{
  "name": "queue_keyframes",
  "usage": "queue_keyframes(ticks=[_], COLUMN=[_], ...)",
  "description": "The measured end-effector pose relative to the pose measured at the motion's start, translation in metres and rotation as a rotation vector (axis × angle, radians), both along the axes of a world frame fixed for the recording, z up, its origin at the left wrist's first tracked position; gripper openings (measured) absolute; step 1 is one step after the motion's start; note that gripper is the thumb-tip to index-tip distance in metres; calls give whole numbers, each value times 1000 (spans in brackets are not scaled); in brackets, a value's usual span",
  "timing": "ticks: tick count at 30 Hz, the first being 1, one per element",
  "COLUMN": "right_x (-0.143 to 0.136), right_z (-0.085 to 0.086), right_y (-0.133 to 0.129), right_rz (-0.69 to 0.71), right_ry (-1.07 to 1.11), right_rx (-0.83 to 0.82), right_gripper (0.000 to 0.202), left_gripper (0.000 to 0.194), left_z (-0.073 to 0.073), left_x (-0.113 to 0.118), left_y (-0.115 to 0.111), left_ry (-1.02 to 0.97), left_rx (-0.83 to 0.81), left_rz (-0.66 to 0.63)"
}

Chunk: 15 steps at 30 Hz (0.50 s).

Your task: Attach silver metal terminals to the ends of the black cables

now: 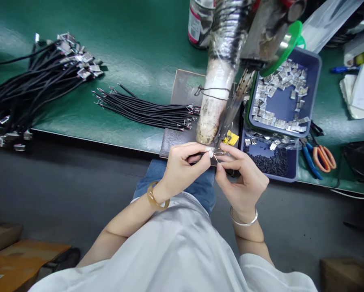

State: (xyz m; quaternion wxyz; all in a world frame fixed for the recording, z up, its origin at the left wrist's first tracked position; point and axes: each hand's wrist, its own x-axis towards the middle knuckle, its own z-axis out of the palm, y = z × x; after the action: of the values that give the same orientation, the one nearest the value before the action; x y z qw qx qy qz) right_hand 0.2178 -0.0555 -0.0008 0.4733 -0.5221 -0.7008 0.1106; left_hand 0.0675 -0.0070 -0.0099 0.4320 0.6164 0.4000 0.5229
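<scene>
At the bench's front edge, below a metal nozzle machine, my two hands meet. My left hand (pixel 186 164) is closed in a pinch on what looks like the end of a black cable, mostly hidden by the fingers; white covering shows at its fingertips. Facing it, my right hand (pixel 244 174) pinches a thin wire (pixel 216 158) between thumb and forefinger. Just left of the machine lies a bundle of short black cables (pixel 148 109) with stripped, coloured wire ends. A yellow tag (pixel 231 138) sits right above my right fingers.
A wrapped white duct (pixel 214 91) and a metal arm (pixel 235 97) hang close over my hands. At right, a blue bin (pixel 314 89) holds metal connector shells, above a lower bin (pixel 293 162) of black parts. Orange-handled scissors (pixel 323 157) lie beside. Finished-looking cables (pixel 44 73) pile up left.
</scene>
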Motion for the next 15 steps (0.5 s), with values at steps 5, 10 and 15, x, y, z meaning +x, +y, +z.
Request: queue_keyframes(ticks=[5,10,15], right_x=[1,0,-6], right_z=[-1,-2,-3], right_y=[-4,-6,-10], right_rz=[22,-2,-128], right_ry=[-76,-80,-131], right_rx=[-9,7,95], right_gripper=[16,14,18], left_gripper=[12,12,8], left_z=[-5,-7,-5], left_x=[-3,-4,-5], left_y=[-3,-7,-13], left_ry=[20,23,-13], left_rx=[-94,-114,-239], left_rz=[-28,-38,-78])
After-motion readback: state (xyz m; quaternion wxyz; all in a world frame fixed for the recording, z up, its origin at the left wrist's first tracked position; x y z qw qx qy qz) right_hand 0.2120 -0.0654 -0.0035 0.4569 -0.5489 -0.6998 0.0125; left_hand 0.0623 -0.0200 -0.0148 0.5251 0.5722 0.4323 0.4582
